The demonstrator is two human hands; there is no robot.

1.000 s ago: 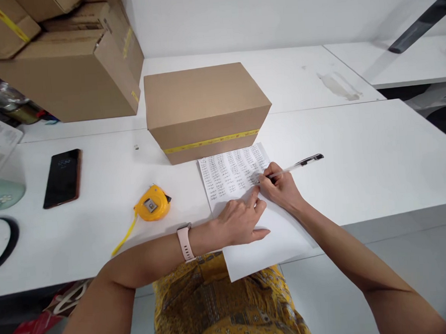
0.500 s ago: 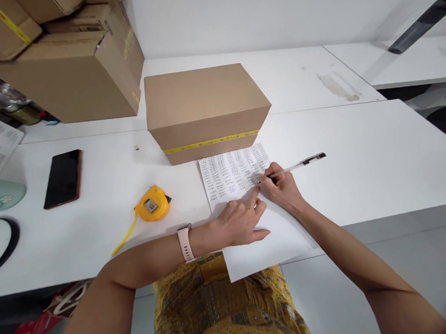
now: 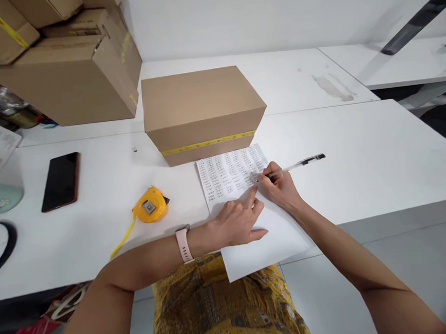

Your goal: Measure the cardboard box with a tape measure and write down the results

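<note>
My right hand (image 3: 280, 184) is closed around a clear-barrelled pen (image 3: 298, 164) with a black grip and end. Its tip meets a white sheet of paper (image 3: 264, 255) covered in columns of handwriting on its upper half. My left hand (image 3: 237, 220) rests on the sheet with fingers spread, the index finger stretched toward the pen tip. Just behind the paper stands a closed cardboard box (image 3: 204, 105) with yellow tape along its front. To the left of the paper lies an orange tape measure (image 3: 150, 205) with a yellow strap.
A dark phone (image 3: 61, 182) lies at the left, near a pale green cup (image 3: 0, 196) and a black ring-shaped band (image 3: 12, 245). Several cardboard boxes (image 3: 74, 83) are stacked at the back left. The white table (image 3: 344, 164) has its front edge close to my body.
The whole view has shifted slightly. Both hands keep nearly the same places on the paper, and the pen stays in my right hand at the written lines.
</note>
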